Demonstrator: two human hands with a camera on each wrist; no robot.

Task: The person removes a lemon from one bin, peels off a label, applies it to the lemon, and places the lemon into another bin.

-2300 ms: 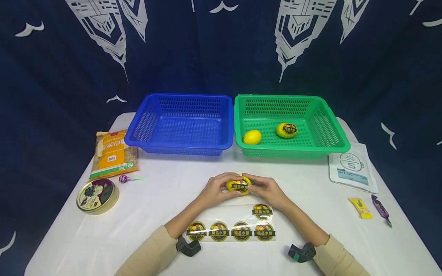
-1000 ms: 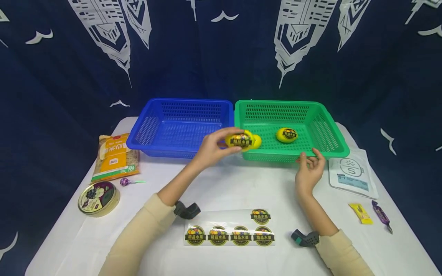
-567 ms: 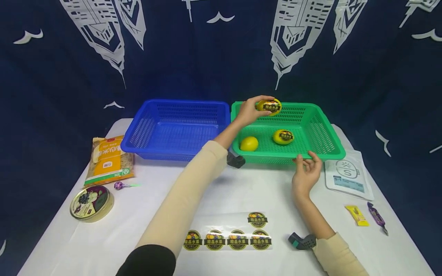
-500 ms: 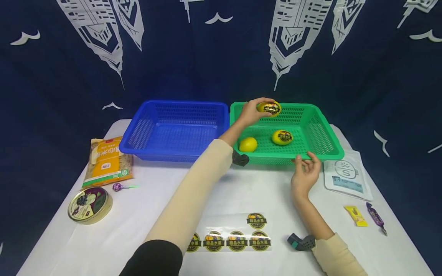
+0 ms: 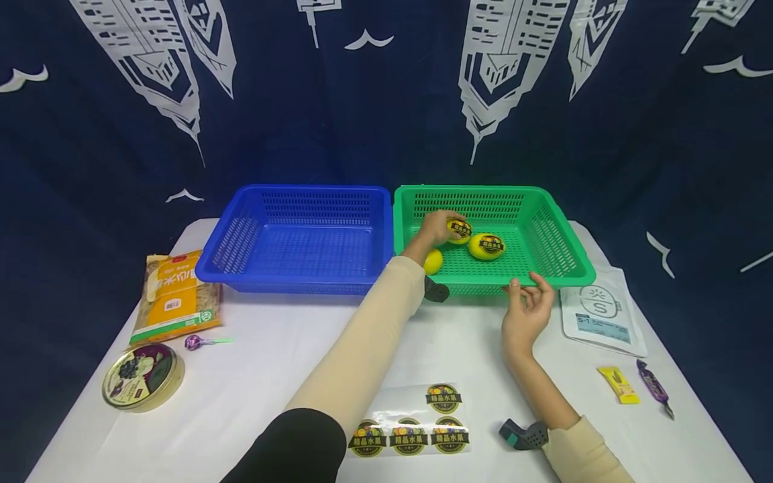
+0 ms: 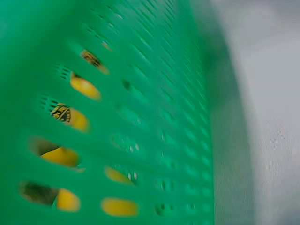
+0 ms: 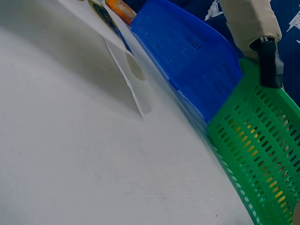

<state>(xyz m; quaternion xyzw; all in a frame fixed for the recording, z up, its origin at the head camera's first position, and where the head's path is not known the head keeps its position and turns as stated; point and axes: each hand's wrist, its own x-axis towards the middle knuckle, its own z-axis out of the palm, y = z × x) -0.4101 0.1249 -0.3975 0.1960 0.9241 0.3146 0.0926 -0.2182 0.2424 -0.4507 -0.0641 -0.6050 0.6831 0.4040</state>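
Note:
My left hand (image 5: 437, 228) is inside the green basket (image 5: 561, 235), holding a lemon (image 5: 461, 231) with a round black-and-gold label. Just right of it lies another labelled lemon (image 5: 486, 246). A plain-looking lemon (image 5: 433, 261) sits by the front left corner, partly hidden by my forearm. My right hand (image 5: 527, 315) grips the basket's front rim, its fingertips at the edge. Through the slots of the basket wall (image 6: 154, 93), the left wrist view shows blurred bits of yellow fruit and a label. The right wrist view shows the basket's outside (image 7: 262, 150); my right fingers are hardly visible there.
A blue basket (image 5: 296, 286) stands against the green one. A sticker sheet (image 5: 386, 402) lies in front, partly under my left sleeve. Leftward are a grain bag (image 5: 181, 295), lollipop (image 5: 193, 342) and round tin (image 5: 143, 377); rightward a white pouch (image 5: 600, 312) and two wrapped candies (image 5: 619, 385).
Both hands first held the labelled lemon above the sheet. My left hand then carried it over and lowered it into the green basket, while my right hand moved to the basket's front rim.

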